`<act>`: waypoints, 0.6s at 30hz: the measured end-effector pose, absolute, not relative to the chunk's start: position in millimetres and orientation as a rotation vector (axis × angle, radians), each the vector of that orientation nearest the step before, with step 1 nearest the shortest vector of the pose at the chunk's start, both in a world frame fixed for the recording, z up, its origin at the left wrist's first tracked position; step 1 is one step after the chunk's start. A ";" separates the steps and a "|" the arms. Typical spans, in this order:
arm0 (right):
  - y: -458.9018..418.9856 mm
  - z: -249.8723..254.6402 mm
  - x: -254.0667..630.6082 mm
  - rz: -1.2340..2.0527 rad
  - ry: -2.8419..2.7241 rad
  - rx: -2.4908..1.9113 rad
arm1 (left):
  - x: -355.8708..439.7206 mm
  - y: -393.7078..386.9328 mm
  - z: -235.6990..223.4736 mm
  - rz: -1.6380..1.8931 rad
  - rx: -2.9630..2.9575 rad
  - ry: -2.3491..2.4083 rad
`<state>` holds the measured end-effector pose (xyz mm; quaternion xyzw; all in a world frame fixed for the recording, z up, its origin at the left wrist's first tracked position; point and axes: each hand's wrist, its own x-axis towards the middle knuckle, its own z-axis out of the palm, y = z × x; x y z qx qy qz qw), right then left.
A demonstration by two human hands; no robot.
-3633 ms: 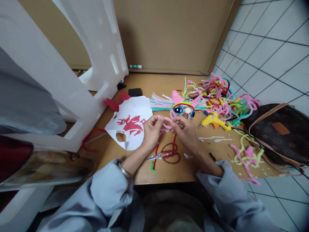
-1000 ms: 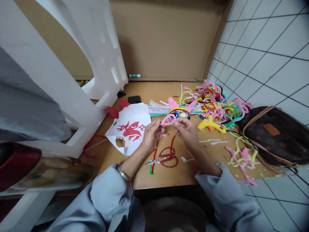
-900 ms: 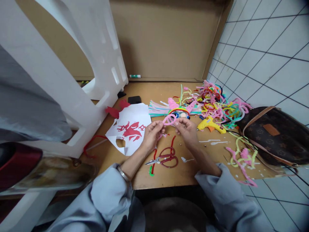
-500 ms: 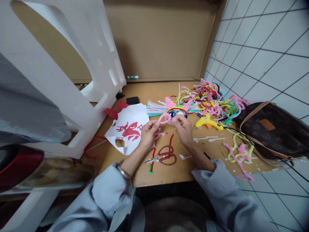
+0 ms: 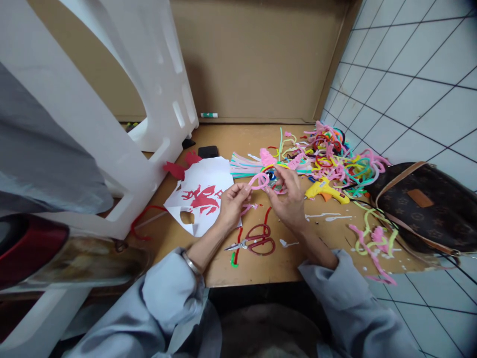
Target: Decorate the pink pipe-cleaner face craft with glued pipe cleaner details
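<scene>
My left hand (image 5: 231,204) pinches one end of a pink pipe cleaner loop (image 5: 259,181) above the wooden board (image 5: 257,263). My right hand (image 5: 288,196) reaches past the loop and closes around a small pipe-cleaner figure (image 5: 274,175) with a blue eye and a rainbow band; its fingers cover most of the figure. Red-handled scissors (image 5: 257,241) lie on the board just below both hands. A red pipe cleaner (image 5: 238,246) runs under the scissors.
A heap of coloured pipe cleaners (image 5: 335,154) fills the back right. A yellow glue gun (image 5: 326,190) lies right of my hands. White paper with a red cut-out (image 5: 203,191) sits to the left. A brown patterned bag (image 5: 421,204) rests at the right edge; white foam packing (image 5: 122,99) stands left.
My right hand let go of the pink loop's right end and moved forward onto the figure. My left hand keeps the loop, held slightly higher than before.
</scene>
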<state>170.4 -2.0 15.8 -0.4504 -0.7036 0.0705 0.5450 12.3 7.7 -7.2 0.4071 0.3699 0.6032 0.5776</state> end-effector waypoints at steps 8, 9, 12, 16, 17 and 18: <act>3.4 14.7 181.1 0.049 -1.887 -1.019 | 13.0 6.2 -7.8 1.392 1.088 0.892; 4.4 14.0 182.0 0.040 -1.887 -1.013 | 13.2 6.3 -8.0 1.394 1.094 0.888; 6.1 13.6 184.4 0.002 -1.897 -1.020 | 13.6 6.8 -9.0 1.403 1.089 0.873; 5.5 15.8 187.0 -0.093 -1.934 -1.021 | 14.2 5.5 -7.9 1.361 1.056 0.868; 5.1 16.4 187.5 -0.115 -1.944 -1.025 | 14.4 4.9 -6.9 1.345 1.052 0.863; 4.7 17.1 187.9 -0.133 -1.953 -1.032 | 14.6 4.2 -5.6 1.330 1.051 0.858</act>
